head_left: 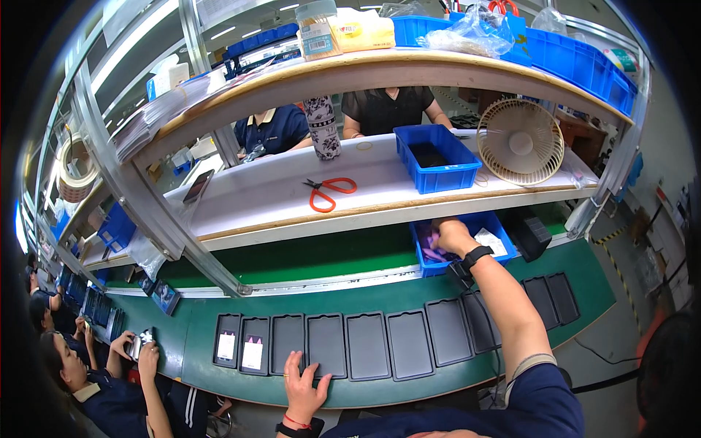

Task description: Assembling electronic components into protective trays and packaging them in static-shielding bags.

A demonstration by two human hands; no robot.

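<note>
My right hand (454, 238) reaches into a blue bin (432, 269) under the shelf. Purple pieces (432, 244) lie against it there, and its fingertips are hidden. White slips (491, 241) sit in the bin's right part. My left hand (304, 387) holds nothing; its fingers are spread over the near edges of two shallow black trays, one of them this tray (326, 343). Several such trays stand in a row along the green bench. Each of the two leftmost contains a white card (253, 355) with purple tips at its top.
Above the bench, a white shelf carries red-handled scissors (330, 193), a patterned bottle (322, 128), another blue bin (438, 160) and a fan (520, 142). A black box (529, 233) stands right of the lower bin. A co-worker (109, 387) handles something at the left; others sit opposite.
</note>
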